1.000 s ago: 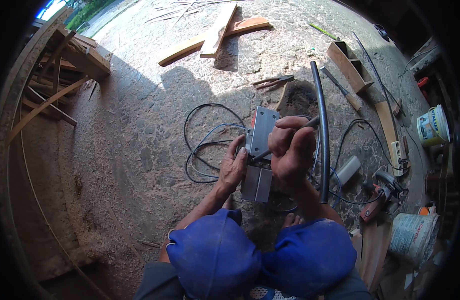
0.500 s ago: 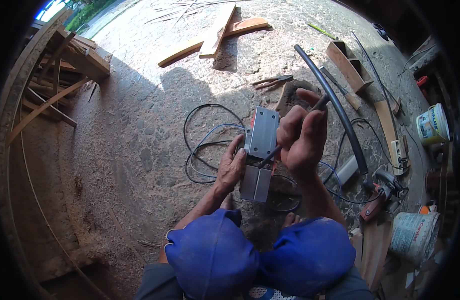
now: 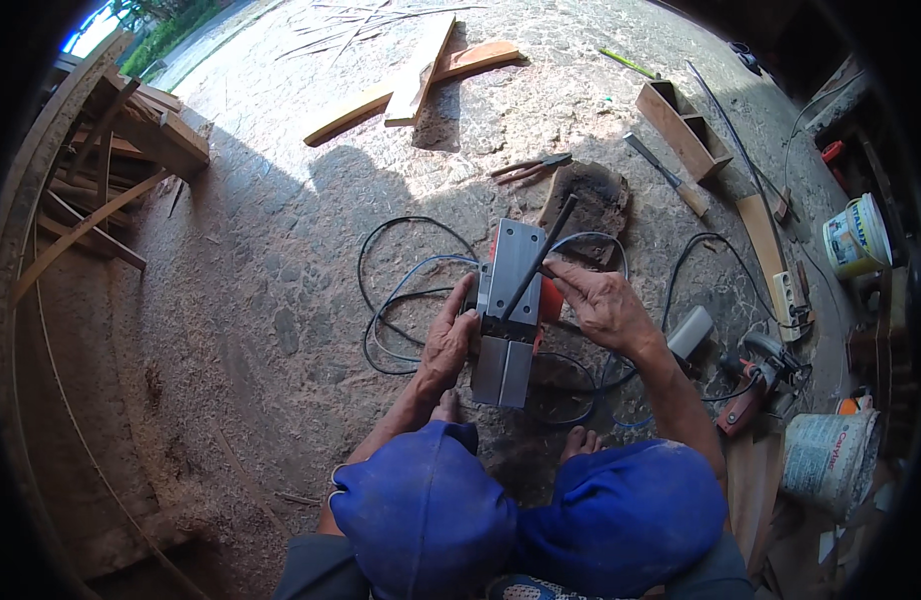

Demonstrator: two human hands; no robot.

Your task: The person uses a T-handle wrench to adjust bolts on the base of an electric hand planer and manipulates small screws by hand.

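An electric hand planer (image 3: 516,248) rests sole up between my feet, its metal sole plates facing me and a red part showing at its right side. My left hand (image 3: 449,340) is closed on the planer's left side. A dark metal rod (image 3: 539,255) slants across the sole, its lower end at the gap between the two plates. My right hand (image 3: 611,310) is at the planer's right side, index finger stretched to the rod and seeming to touch it; the other fingers are partly hidden. Cables loop on both sides of the planer.
Pliers (image 3: 531,168), a dark block (image 3: 591,205) and a chisel (image 3: 671,175) lie ahead. On the right are a wooden toolbox (image 3: 681,130), a power strip (image 3: 789,296), a power tool (image 3: 756,385) and buckets (image 3: 829,455). Crossed boards (image 3: 421,80) lie farther off; timber (image 3: 151,130) is piled left.
My right hand has come down and loosened from its grip on the rod. The long dark bar across the right side is gone from there; the rod now lies over the sole.
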